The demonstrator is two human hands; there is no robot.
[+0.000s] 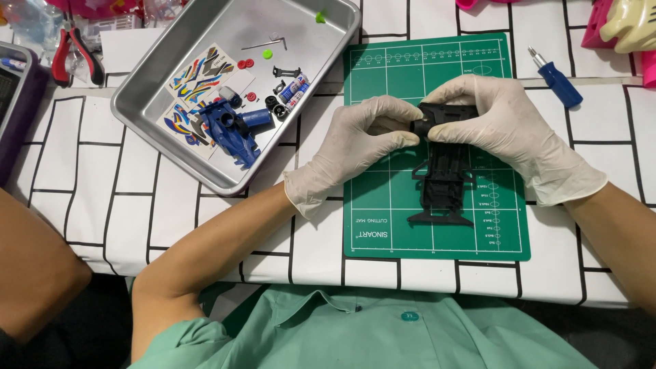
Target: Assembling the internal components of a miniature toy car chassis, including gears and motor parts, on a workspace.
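A green mat (383, 225) lies near the front edge of the surface (89, 198). Over its middle, both gloved hands meet on a black chassis (444, 178) — the left hand (355, 147) pinches its far end, the right hand (502, 126) clamps over the same end from the other side. Toward the far left corner sits a metal tray (147, 102) with a blue car body (232, 130) and sticker sheets (198, 75). Red pliers (75, 58) lie beyond it — a blue screwdriver (557, 78) rests at the far right.
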